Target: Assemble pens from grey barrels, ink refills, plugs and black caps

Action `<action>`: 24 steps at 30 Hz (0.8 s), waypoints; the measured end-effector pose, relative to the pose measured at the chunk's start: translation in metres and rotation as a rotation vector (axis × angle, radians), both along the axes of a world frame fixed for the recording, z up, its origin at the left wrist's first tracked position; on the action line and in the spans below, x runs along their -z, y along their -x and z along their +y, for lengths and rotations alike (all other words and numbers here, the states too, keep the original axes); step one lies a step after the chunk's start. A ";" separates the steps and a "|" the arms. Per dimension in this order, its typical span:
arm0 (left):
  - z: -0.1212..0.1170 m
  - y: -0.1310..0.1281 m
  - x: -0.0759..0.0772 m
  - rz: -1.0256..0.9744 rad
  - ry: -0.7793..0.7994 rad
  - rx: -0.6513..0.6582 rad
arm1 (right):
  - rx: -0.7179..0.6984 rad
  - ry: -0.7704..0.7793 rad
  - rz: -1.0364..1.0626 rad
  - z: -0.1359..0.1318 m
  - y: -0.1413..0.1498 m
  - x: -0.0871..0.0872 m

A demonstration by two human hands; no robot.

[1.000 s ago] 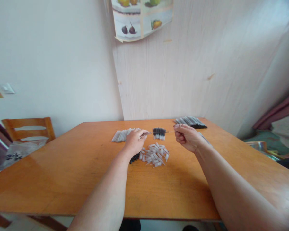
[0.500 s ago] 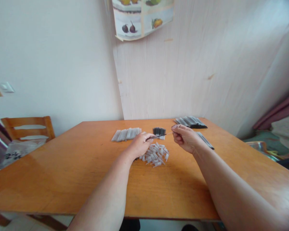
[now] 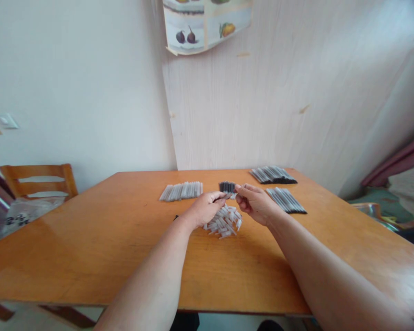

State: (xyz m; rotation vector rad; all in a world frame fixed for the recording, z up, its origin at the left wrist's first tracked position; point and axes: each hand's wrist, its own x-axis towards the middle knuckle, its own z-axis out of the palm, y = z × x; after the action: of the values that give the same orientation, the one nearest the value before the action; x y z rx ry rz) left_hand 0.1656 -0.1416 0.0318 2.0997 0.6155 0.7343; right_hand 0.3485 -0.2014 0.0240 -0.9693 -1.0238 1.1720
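Observation:
My left hand [image 3: 207, 209] is closed in a pinch on a thin dark rod [image 3: 227, 196], which looks like a pen refill. Close beside it, my right hand [image 3: 255, 202] has thumb and fingertips pressed together at the rod's far end; whatever it pinches is hidden by the fingers. Below the two hands lies a loose heap of short whitish plastic pieces [image 3: 224, 223], partly covered by my left hand. Just behind them stands a small row of dark, thin pieces [image 3: 227, 186].
On the wooden table [image 3: 124, 257], a row of translucent tubes [image 3: 181, 191] lies left of centre. Two rows of black-ended clear tubes lie at right, a far row [image 3: 272, 174] and a nearer row [image 3: 286, 200]. A wooden chair [image 3: 37, 179] stands at left.
My right hand has moved left, up to my left hand, closing the gap between them. The rod, which showed in full length before, is now mostly covered by fingers.

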 end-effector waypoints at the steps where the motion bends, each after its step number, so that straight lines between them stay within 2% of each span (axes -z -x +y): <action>1: 0.000 0.000 0.000 0.002 0.007 -0.005 | 0.006 0.002 -0.003 0.000 -0.001 -0.001; 7: 0.001 0.002 -0.003 0.011 0.059 -0.059 | 0.058 0.034 -0.118 -0.001 -0.013 -0.003; 11: 0.004 0.006 -0.005 -0.049 0.060 -0.125 | 0.109 0.085 -0.390 -0.002 -0.019 -0.003; 17: 0.013 0.012 -0.003 -0.110 0.075 -0.189 | 0.110 0.103 -0.814 -0.004 -0.020 -0.002; 24: 0.027 0.022 -0.004 -0.302 0.280 -0.253 | 0.097 0.033 -0.930 -0.001 -0.014 0.004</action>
State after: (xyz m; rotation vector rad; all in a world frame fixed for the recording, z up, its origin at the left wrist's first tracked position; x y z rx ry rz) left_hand 0.1433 -0.1147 0.0358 1.6328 0.7723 1.0215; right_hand 0.3621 -0.2021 0.0201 -1.6290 -1.6497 0.6273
